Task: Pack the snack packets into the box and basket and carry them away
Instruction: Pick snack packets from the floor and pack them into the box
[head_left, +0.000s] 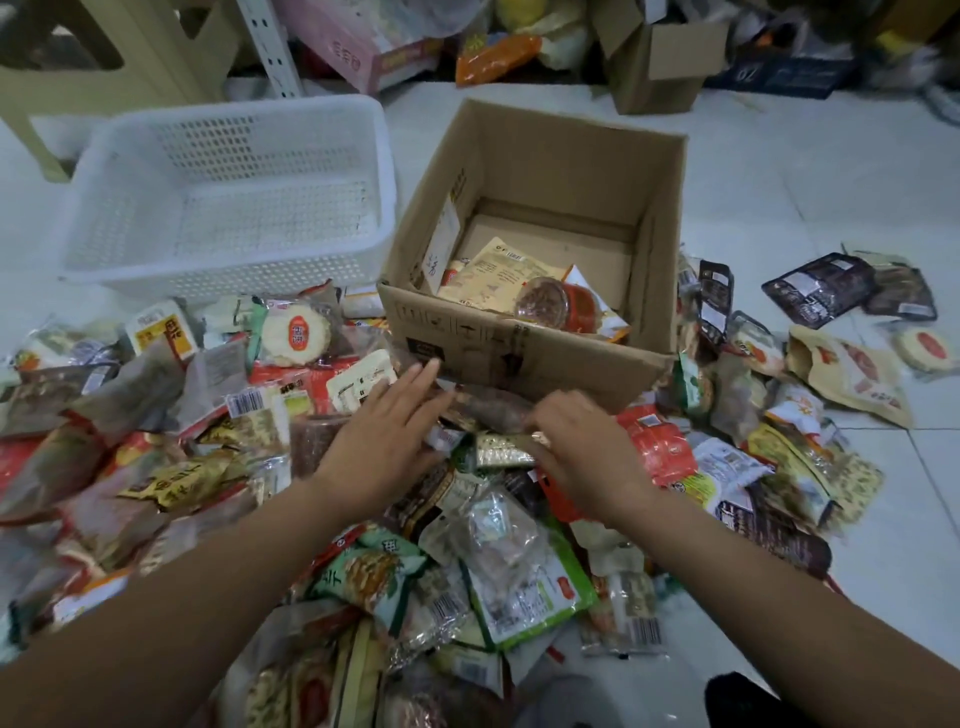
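A wide heap of snack packets (218, 441) covers the floor in front of me. An open cardboard box (524, 358) stands behind the heap and holds a few packets, one beige (498, 273) and one red (587, 312). A white plastic basket (228, 130) with nothing in it stands left of the box. My left hand (384, 441) hovers over the heap with fingers straight, just before the box's front wall. My right hand (582, 457) has curled fingers pinching a small silvery packet (501, 451) in the pile.
A beige plastic stool (104, 57) stands at the back left. A second cardboard box (660, 67), a pink carton (358, 47) and more goods line the back. Dark packets (821, 288) and a kraft pouch (852, 371) lie scattered on the white tiles at right.
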